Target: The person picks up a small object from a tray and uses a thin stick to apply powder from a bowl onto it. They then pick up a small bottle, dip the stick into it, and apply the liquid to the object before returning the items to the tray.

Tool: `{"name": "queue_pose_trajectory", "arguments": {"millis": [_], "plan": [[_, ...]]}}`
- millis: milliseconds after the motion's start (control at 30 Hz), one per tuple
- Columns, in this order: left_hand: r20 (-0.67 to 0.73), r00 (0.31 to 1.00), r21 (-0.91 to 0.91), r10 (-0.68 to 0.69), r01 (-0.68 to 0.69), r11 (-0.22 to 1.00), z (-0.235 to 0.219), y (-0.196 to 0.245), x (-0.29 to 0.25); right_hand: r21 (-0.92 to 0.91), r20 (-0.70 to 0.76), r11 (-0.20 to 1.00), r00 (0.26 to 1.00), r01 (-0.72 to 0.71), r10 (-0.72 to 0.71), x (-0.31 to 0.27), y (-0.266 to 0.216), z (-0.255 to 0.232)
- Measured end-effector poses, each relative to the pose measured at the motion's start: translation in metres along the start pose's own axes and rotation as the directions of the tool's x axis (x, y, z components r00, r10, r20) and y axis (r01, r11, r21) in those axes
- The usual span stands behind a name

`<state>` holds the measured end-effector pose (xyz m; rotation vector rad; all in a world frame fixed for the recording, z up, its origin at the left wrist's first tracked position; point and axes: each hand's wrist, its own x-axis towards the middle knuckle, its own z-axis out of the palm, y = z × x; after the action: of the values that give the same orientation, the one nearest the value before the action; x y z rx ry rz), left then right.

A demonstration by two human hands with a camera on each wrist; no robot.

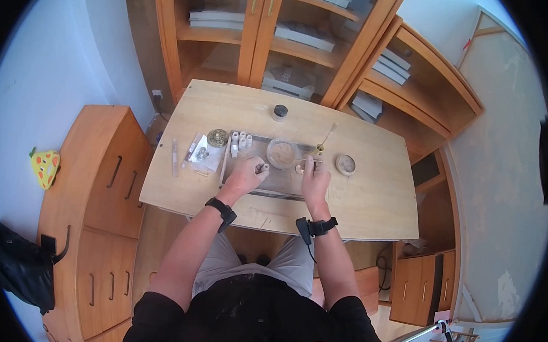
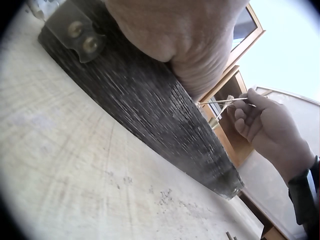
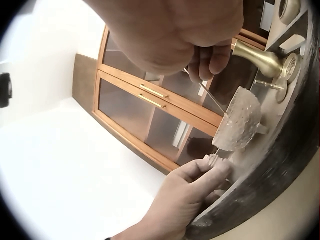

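Observation:
My left hand (image 1: 245, 176) is over the front left of a dark-edged tray (image 2: 135, 95), its fingertips pinching a small pale cylinder (image 1: 263, 168). Opposite it, my right hand (image 1: 316, 182) holds a thin rod (image 3: 210, 95) between thumb and fingers. In the right wrist view this rod slants down toward the bowl and the left fingertips. Between and beyond the hands stands a textured bowl (image 1: 282, 153) of pale powder. A brass vase (image 3: 260, 59) with a brush (image 1: 330, 132) standing in it is just past the right hand. My left palm hides part of the tray in the left wrist view.
Several white cylinders (image 1: 242, 140) stand at the tray's back left. Left of them lie an openwork brass lid (image 1: 217, 137), a plastic bag (image 1: 205, 152) and a clear tube (image 1: 175, 157). A dark-lidded jar (image 1: 279, 112) is at the back, a round pot (image 1: 345, 164) at right.

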<state>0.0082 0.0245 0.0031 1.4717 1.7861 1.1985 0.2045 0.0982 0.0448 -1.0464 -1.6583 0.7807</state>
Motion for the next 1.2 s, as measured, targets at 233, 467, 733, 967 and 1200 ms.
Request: {"name": "queue_pose_trajectory", "arguments": {"millis": [233,467,733,967,1200], "plan": [[-0.007,1.0,-0.007,0.017,-0.017,1.0,0.001,-0.002,0.001,0.115,0.069,0.967,0.973,-0.228,0.221,0.009,0.031,0.007],[0.005,1.0,-0.001,0.013,-0.013,1.0,0.001,-0.004,0.001,0.529,0.136,0.72,0.882,-0.449,0.45,0.009,0.05,0.006],[-0.007,1.0,-0.007,0.024,-0.024,1.0,0.002,-0.006,0.001,0.573,0.184,0.658,0.859,-0.489,0.478,0.008,0.034,-0.001],[-0.012,0.999,0.031,0.042,-0.042,0.999,0.002,-0.006,0.002,0.328,0.134,0.91,0.966,-0.254,0.221,-0.004,0.02,0.009],[-0.006,0.999,0.043,0.048,-0.048,0.998,0.003,-0.01,0.003,0.346,0.155,0.925,0.982,-0.157,0.109,-0.017,0.012,0.008]]}}
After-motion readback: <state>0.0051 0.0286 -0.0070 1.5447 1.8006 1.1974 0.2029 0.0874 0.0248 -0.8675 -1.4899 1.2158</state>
